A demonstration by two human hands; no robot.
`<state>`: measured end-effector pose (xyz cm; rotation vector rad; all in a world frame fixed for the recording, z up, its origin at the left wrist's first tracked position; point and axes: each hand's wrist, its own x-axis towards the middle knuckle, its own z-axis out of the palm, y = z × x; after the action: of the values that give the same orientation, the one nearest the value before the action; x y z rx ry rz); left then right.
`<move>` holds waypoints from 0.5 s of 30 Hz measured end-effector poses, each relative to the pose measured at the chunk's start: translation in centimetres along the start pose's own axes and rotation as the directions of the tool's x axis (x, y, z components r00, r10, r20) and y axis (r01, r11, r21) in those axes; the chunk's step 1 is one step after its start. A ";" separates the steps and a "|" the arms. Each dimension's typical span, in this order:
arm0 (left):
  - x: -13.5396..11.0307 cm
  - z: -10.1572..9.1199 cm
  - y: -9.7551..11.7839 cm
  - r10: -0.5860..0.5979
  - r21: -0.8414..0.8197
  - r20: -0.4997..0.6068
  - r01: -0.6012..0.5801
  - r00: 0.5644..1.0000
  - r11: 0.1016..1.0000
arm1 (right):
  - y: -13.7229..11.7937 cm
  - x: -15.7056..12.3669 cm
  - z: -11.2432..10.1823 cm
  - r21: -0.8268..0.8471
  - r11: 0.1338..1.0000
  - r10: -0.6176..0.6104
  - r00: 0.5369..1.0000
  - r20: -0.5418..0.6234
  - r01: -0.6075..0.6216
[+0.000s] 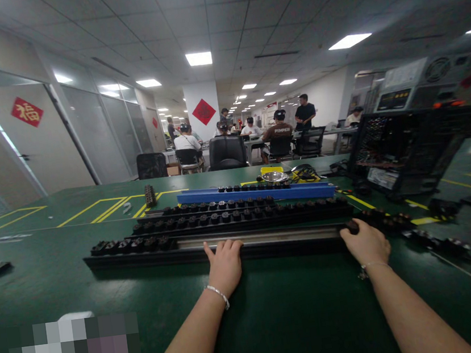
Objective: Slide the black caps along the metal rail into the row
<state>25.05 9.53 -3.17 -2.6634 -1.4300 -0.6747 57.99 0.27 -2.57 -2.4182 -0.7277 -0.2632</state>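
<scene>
A long black rail with a bare metal channel lies across the green table in front of me. Several black clip blocks sit on its left end. My left hand rests on the rail's near edge at the middle, fingers curled over it. My right hand is at the rail's right end, fingers closed around a small black block. Behind it lie two more black rails full of blocks and a blue rail.
Loose black blocks lie to the right of my right hand. An open black computer case stands at right. A yellow tray with a metal dish sits behind the blue rail. Several people sit at tables far back.
</scene>
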 end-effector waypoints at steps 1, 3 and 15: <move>0.0 0.0 0.0 -0.002 0.007 0.001 0.002 1.000 1.000 | 0.0 0.0 0.0 -0.001 1.000 0.005 1.000 0.003 -0.005; 0.0 0.0 0.1 -0.002 0.010 -0.004 0.002 1.000 1.000 | 0.0 0.0 -0.1 0.000 1.000 0.010 1.000 0.004 -0.010; 0.0 0.2 -0.1 0.013 -0.046 -0.047 -0.015 0.999 0.999 | 0.1 0.2 -0.2 -0.009 1.000 0.020 1.000 0.014 -0.020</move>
<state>25.08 9.63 -3.37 -2.6707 -1.3996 -0.7728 58.21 0.20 -2.41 -2.4368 -0.7092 -0.2421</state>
